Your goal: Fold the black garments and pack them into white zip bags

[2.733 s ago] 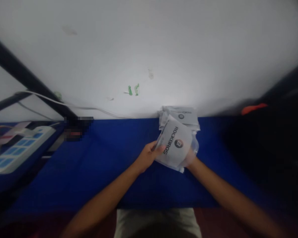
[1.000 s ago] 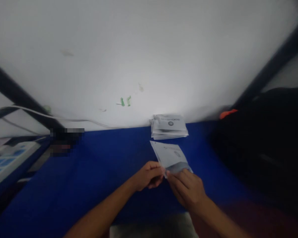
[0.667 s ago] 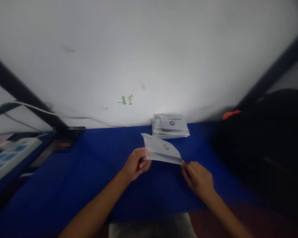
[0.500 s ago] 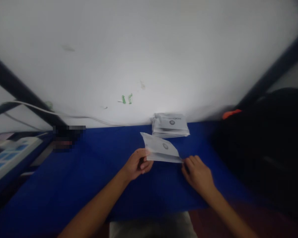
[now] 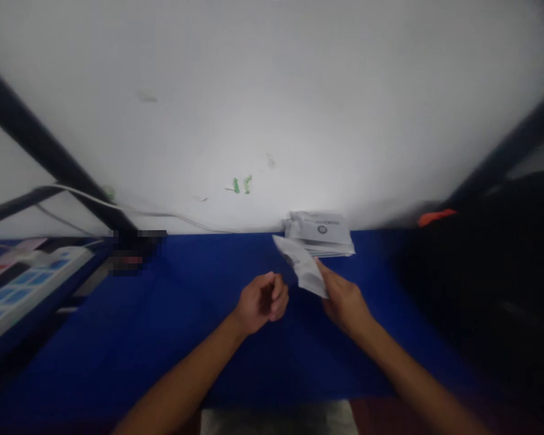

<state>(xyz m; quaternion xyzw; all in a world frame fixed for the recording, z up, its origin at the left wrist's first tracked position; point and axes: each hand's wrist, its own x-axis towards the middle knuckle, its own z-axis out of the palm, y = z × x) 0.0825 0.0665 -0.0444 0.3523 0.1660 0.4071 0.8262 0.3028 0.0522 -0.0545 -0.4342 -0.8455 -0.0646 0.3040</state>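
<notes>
A white plastic mailer bag (image 5: pixel 304 270) is held by its right edge in my right hand (image 5: pixel 345 300), thumb and fingers pressed on it. The mailer is tilted and slightly bent, its far corner in front of the stack. My left hand (image 5: pixel 262 302) is apart from it, just to the left, with fingers curled in and nothing seen in them. Behind the held mailer, a stack of similar white mailer bags (image 5: pixel 329 226) with dark print and a round logo lies against the wall.
A blue cloth (image 5: pixel 199 266) covers the table. At the left are a pale tray with blue squares (image 5: pixel 22 287) and a white cable (image 5: pixel 163 214) along the wall. Dark posts rise on both sides. A large black shape (image 5: pixel 489 272) with an orange piece (image 5: pixel 436 217) stands right.
My left hand has let go of the mailer. My right hand has moved up and left, now gripping the mailer's right side and turning it. The view has shifted slightly.
</notes>
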